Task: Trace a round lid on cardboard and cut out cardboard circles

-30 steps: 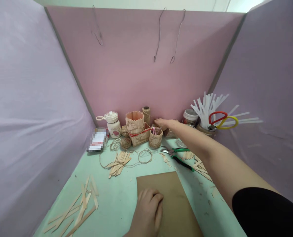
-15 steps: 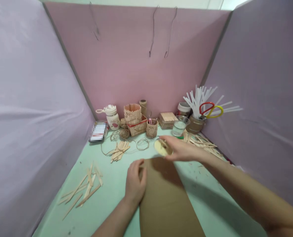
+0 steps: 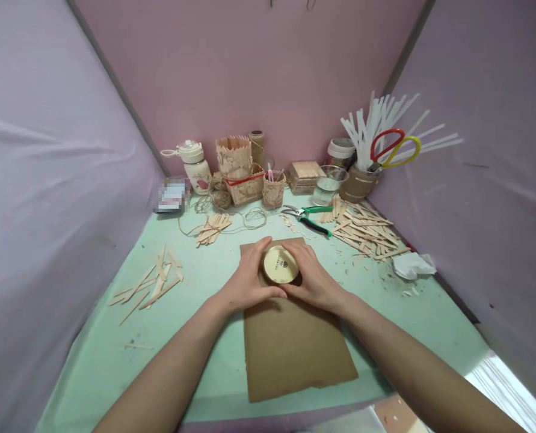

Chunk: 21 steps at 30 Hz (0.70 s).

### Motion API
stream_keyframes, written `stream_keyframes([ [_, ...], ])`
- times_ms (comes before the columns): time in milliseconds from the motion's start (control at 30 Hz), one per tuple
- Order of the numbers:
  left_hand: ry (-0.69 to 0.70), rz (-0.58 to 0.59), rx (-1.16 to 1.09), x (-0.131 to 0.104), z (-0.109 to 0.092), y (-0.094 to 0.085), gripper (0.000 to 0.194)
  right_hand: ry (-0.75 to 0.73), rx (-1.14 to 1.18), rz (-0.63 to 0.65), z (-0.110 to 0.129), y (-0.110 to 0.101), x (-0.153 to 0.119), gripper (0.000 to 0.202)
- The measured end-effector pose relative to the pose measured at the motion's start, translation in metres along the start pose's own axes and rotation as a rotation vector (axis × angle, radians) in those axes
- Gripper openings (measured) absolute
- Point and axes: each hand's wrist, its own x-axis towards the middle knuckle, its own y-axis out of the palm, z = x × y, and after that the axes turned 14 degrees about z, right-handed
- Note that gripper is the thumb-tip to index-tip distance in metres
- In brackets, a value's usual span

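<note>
Left hand [image 3: 245,278] and right hand [image 3: 316,279] grip the disc [image 3: 277,262] from opposite sides, seemingly to steady it over the card [image 3: 295,355].

One round cream-faced object [image 3: 278,266] and one brown cardboard sheet [image 3: 295,349] show. Three pale wooden containers [image 3: 243,192] and one white lidded bottle [image 3: 197,169] appear.

Between our left grip [image 3: 248,279] and right grip [image 3: 315,279], we see a smooth, pale-yellow round disc [image 3: 279,266]; beneath them, a matt brown rectangular cardboard sheet [image 3: 295,346]; beyond the right grip, matt, pale, flat wooden sticks [image 3: 364,230].
</note>
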Motion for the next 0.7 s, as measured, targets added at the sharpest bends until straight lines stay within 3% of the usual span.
stream_keyframes([
  [200,0.022,0.032,0.168,0.002,0.001,-0.001,0.094,-0.061,0.003,0.03,-0.003,0.0,-0.003,0.082],
  [500,-0.017,0.09,0.21,0.002,-0.001,-0.001,0.097,-0.029,0.149,0.058,-0.008,-0.006,-0.012,0.083],
  [600,-0.038,0.096,0.223,0.001,0.001,-0.001,0.095,0.071,0.081,-0.029,-0.015,-0.026,0.007,0.063],
  [700,-0.03,0.125,0.24,0.001,0.002,-0.001,0.094,0.281,-0.141,-0.051,-0.027,-0.055,0.052,0.044],
])
